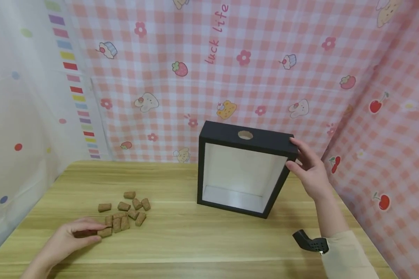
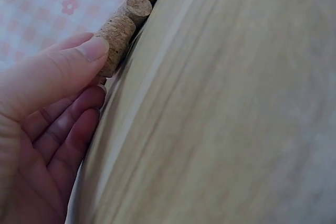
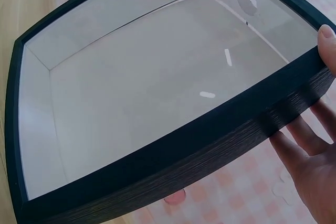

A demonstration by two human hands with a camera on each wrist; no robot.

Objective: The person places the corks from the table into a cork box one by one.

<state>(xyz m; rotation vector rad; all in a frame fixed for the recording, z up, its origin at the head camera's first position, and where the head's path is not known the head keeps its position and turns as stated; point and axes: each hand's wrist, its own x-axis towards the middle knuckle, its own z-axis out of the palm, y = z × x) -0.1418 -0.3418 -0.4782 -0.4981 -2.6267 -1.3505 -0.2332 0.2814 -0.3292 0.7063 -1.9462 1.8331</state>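
Note:
My left hand [image 1: 68, 237] is at the front left of a loose cluster of brown corks [image 1: 124, 223] on the table. Thumb and fingers pinch one cork [image 2: 116, 38] lying at the cluster's near end, low over the wood. On the right, a black box frame [image 1: 223, 131] with a clear front and white inside stands upright. A round hole [image 1: 245, 135] is cut in its top side. My right hand [image 1: 312, 178] holds the frame by its upper right corner, thumb on the front edge and fingers along the outer side. No corks show inside it.
Under everything is a wood-grain table [image 1: 181, 240]. A black curved device [image 1: 310, 242] juts from the right sleeve above the tabletop. Pink checked cloth [image 1: 160, 46] hangs behind and to the right, with a pale dotted cloth [image 1: 21, 116] on the left.

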